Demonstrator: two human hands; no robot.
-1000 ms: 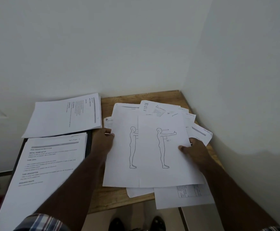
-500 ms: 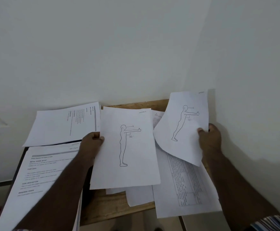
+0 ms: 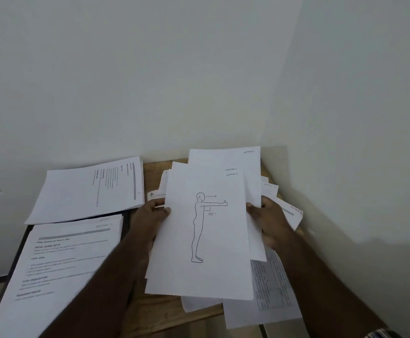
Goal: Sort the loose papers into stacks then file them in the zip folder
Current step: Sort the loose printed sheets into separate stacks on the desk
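Head view: both hands, left (image 3: 154,217) and right (image 3: 268,217), grip a figure-drawing sheaf (image 3: 206,240) above loose papers (image 3: 272,296) on the wooden tabletop (image 3: 155,318).

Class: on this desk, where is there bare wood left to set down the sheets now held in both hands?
Bare wood shows between the near left stack and the loose papers, and a strip beside the far left stack. The right side is crowded.

Two bare forearms, no watch or rings visible. Left hand (image 3: 150,217) and right hand (image 3: 271,219) ungloved. Striped plaid sleeve cuff (image 3: 379,334) at right arm, 5 o'clock corner of frame, dark and light bands. Left sleeve out of frame.
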